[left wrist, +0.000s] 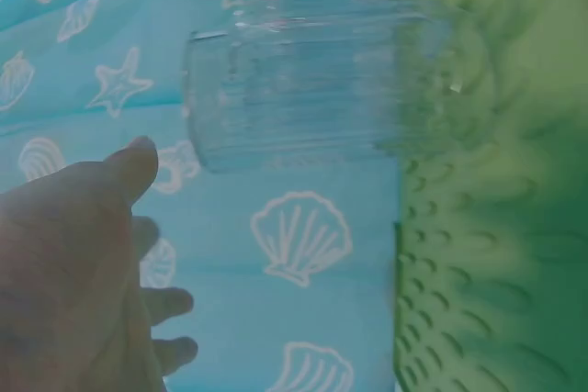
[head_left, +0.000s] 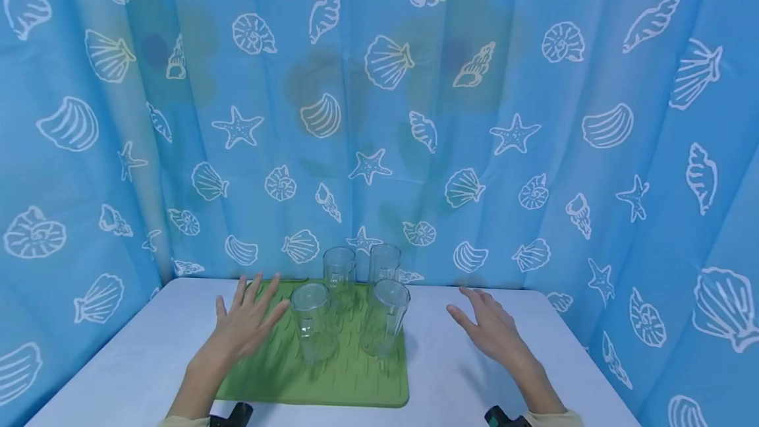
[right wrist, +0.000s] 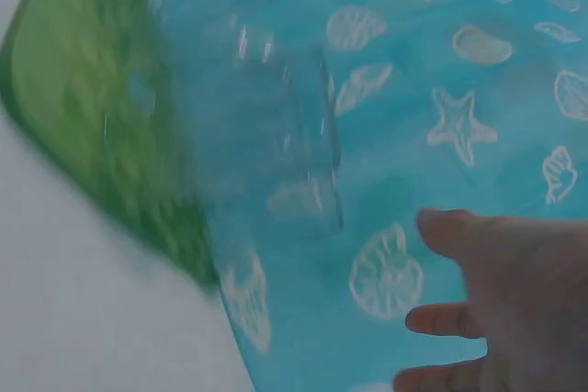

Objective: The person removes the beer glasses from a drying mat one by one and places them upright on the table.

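Note:
Several clear glass mugs stand upright on a green ridged drying mat (head_left: 261, 374). The front left mug (head_left: 314, 325) is nearest to my left hand (head_left: 246, 321), which hovers over the mat's left part with fingers spread, touching no glass. A front right mug (head_left: 384, 321) stands beside it, and two more, a back left mug (head_left: 340, 269) and a back right mug (head_left: 384, 261), are partly hidden behind. My right hand (head_left: 489, 325) is held above the white table to the right of the mat, its fingers extended and holding nothing. Both wrist views show glass blurred beyond the fingers.
The mat lies on a white-covered table (head_left: 450, 381). Behind and at both sides hangs a blue curtain (head_left: 367, 117) with white shell and starfish prints; the back mugs stand close to it.

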Demonstrator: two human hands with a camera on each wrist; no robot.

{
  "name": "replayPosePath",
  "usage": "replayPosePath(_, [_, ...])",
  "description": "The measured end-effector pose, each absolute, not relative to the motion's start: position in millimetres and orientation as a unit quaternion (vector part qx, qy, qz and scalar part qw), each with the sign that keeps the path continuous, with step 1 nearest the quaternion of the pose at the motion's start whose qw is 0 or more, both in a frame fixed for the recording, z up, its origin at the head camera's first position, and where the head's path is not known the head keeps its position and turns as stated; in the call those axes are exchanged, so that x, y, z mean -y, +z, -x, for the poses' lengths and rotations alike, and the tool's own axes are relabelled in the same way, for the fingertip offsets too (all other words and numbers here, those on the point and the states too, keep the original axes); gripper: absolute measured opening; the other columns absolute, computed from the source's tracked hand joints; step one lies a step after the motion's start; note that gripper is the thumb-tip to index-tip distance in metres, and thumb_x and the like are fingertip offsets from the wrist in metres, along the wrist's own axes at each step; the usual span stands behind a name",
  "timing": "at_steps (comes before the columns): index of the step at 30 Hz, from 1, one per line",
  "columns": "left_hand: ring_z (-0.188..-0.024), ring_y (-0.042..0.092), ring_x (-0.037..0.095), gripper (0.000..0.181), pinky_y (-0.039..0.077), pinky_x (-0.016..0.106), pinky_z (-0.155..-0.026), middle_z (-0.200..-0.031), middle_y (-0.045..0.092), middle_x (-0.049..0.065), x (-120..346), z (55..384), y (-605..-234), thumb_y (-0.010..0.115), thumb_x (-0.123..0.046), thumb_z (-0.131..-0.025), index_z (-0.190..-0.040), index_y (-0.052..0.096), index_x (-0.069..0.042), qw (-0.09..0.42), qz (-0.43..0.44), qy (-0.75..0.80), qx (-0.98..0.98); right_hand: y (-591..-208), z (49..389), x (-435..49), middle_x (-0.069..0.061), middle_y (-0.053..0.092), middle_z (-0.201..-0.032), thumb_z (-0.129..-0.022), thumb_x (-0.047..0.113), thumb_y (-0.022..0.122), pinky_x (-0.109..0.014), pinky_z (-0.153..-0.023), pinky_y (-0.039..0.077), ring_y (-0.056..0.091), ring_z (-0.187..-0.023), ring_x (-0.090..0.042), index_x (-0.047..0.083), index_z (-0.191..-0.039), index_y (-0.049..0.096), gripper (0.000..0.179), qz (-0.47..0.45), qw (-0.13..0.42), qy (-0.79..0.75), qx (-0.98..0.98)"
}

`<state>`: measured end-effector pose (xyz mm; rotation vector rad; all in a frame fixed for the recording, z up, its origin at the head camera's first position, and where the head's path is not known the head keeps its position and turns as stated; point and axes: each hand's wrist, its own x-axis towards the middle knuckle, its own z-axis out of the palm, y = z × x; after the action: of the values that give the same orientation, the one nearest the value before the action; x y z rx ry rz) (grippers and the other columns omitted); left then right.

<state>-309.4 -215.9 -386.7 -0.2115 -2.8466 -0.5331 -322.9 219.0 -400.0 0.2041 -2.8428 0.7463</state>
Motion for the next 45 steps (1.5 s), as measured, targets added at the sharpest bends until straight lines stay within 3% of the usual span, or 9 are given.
replayPosePath(5, [-0.148, 0.006, 0.052, 0.068, 0.001, 0.086, -0.108, -0.163, 0.013, 0.024, 220.4, 304.4, -396.5, 0.034, -0.053, -0.104, -0.16, 0.015, -0.019, 0.129, 0.088, -0.184, 0.97, -402.4, 321.7, -205.3, -0.02, 0.051, -0.144, -0.097, 0.062, 0.045, -0.061, -0.109, 0.045, 0.046, -0.135, -0.042, 0.008, -0.142, 0.049, 0.07, -0.073, 0.105, 0.35, 0.928])
replayPosePath(9, [-0.146, 0.013, 0.054, 0.068, 0.011, 0.087, -0.106, -0.161, 0.018, 0.026, 222.3, 300.5, -406.6, 0.034, -0.052, -0.105, -0.159, 0.015, -0.018, 0.134, 0.094, -0.159, 0.974, -405.0, 319.8, -190.9, -0.012, 0.063, -0.13, -0.098, 0.053, 0.052, -0.056, -0.105, 0.05, 0.057, -0.125, -0.034, 0.01, -0.129, 0.06, 0.053, -0.064, 0.139, 0.387, 0.909])
replayPosePath(13, [-0.145, 0.017, 0.055, 0.072, 0.017, 0.087, -0.104, -0.159, 0.022, 0.027, 225.7, 294.5, -420.0, 0.032, -0.057, -0.103, -0.159, 0.017, -0.015, 0.106, 0.092, -0.134, 0.981, -409.1, 318.7, -176.6, -0.007, 0.069, -0.118, -0.098, 0.047, 0.057, -0.051, -0.1, 0.055, 0.062, -0.117, -0.028, 0.012, -0.12, 0.065, 0.042, -0.062, 0.153, 0.416, 0.894])
replayPosePath(24, [-0.144, 0.009, 0.059, 0.076, 0.008, 0.088, -0.102, -0.16, 0.019, 0.027, 234.4, 292.8, -451.1, 0.044, -0.061, -0.098, -0.157, 0.026, -0.017, -0.048, 0.064, -0.173, 0.982, -416.4, 314.4, -151.9, -0.001, 0.072, -0.107, -0.096, 0.047, 0.06, -0.04, -0.089, 0.059, 0.067, -0.102, -0.019, 0.014, -0.111, 0.07, 0.038, -0.089, 0.13, 0.449, 0.88])
replayPosePath(32, [-0.144, 0.007, 0.059, 0.084, 0.007, 0.091, -0.097, -0.159, 0.023, 0.025, 238.0, 290.5, -458.7, 0.044, -0.068, -0.093, -0.155, 0.031, -0.013, -0.113, 0.045, -0.163, 0.979, -424.5, 311.2, -136.6, -0.007, 0.071, -0.107, -0.098, 0.036, 0.061, -0.019, -0.064, 0.059, 0.067, -0.097, -0.02, 0.007, -0.112, 0.068, 0.032, -0.121, 0.081, 0.49, 0.859])
replayPosePath(37, [-0.143, 0.007, 0.06, 0.086, 0.002, 0.092, -0.097, -0.159, 0.02, 0.026, 240.4, 294.1, -461.0, 0.044, -0.071, -0.092, -0.154, 0.032, -0.013, -0.133, 0.039, -0.167, 0.976, -427.1, 309.8, -131.6, -0.009, 0.071, -0.105, -0.098, 0.034, 0.061, -0.02, -0.06, 0.059, 0.068, -0.094, -0.02, 0.005, -0.112, 0.067, 0.033, -0.145, 0.069, 0.492, 0.856])
replayPosePath(45, [-0.144, 0.006, 0.059, 0.086, 0.005, 0.092, -0.096, -0.16, 0.018, 0.026, 244.3, 294.6, -459.8, 0.046, -0.07, -0.092, -0.155, 0.031, -0.013, -0.134, 0.043, -0.183, 0.973, -429.8, 310.2, -126.5, -0.012, 0.071, -0.106, -0.099, 0.034, 0.059, -0.03, -0.064, 0.064, 0.069, -0.095, -0.026, 0.003, -0.114, 0.066, 0.035, -0.171, 0.05, 0.499, 0.848])
